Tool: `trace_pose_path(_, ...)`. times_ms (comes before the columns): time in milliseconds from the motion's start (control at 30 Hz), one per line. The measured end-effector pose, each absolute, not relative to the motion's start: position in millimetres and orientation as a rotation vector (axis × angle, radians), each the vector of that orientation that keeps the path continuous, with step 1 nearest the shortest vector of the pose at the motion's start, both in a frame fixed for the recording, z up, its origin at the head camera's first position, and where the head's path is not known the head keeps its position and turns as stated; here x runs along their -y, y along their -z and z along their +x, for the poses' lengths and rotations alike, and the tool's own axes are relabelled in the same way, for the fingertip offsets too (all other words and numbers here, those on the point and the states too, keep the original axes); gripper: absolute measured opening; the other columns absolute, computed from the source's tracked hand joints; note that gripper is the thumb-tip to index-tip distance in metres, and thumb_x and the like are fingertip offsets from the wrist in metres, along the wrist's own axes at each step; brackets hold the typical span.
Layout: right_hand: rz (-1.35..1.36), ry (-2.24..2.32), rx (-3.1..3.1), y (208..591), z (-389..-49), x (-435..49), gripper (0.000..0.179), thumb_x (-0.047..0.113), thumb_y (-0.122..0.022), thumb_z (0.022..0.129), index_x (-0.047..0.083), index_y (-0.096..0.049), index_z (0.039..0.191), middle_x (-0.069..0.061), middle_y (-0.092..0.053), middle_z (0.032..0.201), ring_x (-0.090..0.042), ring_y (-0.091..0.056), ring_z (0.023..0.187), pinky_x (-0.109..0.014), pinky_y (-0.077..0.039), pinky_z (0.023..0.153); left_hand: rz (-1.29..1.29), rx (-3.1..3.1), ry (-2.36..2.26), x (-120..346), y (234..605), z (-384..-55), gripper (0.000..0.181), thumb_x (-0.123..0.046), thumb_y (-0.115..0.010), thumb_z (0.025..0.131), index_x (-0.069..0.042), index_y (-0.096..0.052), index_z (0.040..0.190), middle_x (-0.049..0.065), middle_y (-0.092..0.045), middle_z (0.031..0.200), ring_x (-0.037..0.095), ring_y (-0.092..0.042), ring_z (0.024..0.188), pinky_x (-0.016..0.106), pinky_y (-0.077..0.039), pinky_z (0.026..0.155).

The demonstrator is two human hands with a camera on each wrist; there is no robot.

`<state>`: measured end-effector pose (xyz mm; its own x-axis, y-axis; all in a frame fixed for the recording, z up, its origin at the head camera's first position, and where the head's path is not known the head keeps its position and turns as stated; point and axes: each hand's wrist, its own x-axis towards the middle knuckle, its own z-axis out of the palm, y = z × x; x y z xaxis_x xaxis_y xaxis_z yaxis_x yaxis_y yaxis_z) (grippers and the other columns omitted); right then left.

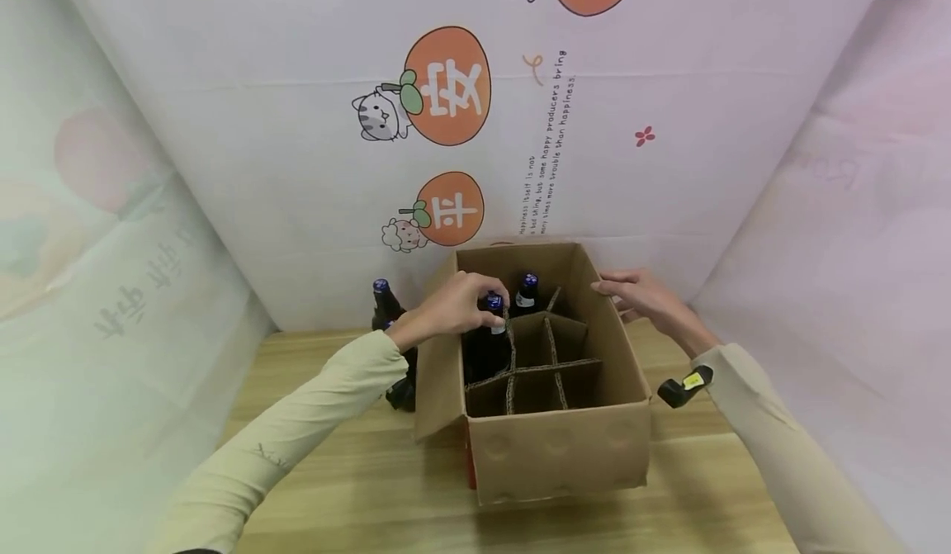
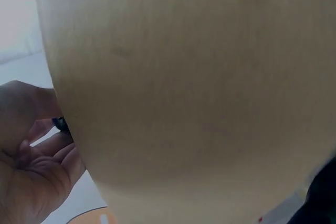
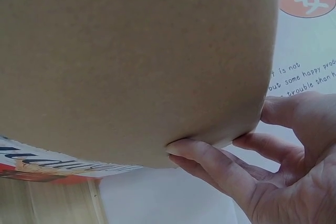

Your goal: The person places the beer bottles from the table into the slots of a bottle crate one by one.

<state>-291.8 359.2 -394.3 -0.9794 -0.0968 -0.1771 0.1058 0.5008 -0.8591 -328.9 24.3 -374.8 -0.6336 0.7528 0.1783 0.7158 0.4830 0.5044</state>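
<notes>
So the left hand (image 1: 461, 302) has its thumb and fingers hooked round the neck of a dark, glassy bottle (image 1: 489, 352). That bottle is inside the box (image 1: 560, 455), in the left column, upright or close to it, with a shiny blue cap and a pale neck label. Can't tell if its base touches the bottom.

Right hand (image 1: 646, 300) is pinching the top edge of the box's right side, fingertips against smooth brown cardboard.

The box is a boxy rectangle, matte brown, with soft round dents on the front and red and white print low on the side in the right wrist view. Its left flap (image 1: 438, 372) slopes outward. Inside, a divider (image 1: 550, 366) makes a slightly wonky grid, wavy corrugation showing along its cut edges. A second bottle (image 1: 527, 294), same blue cap, sits near the back wall.

More dark bottles (image 1: 382, 302) are left of the box, half hidden by the left arm. Table (image 1: 334, 471) is pale with streaky wood grain; behind is creased white cloth (image 1: 297, 166) with round orange cartoon prints.
</notes>
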Motion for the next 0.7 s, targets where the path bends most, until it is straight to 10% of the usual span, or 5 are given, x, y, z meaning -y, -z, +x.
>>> trace_pose_path(700, 0.033, 1.49, -2.542, 391.5, -291.2, -359.4, 0.065, 0.032, -0.058, 0.107, -0.003, -0.038, 0.158, -0.032, -0.05, 0.151, -0.024, -0.069, 0.105, -0.03, -0.061, 0.081, 1.354, -2.353, -0.13, -46.9, 371.6, -333.8, 0.025, -0.011, -0.08, 0.094, -0.005, -0.076, 0.118, 0.008, -0.073, 0.126, 0.022, -0.069, 0.117, 0.036, -0.058, 0.096)
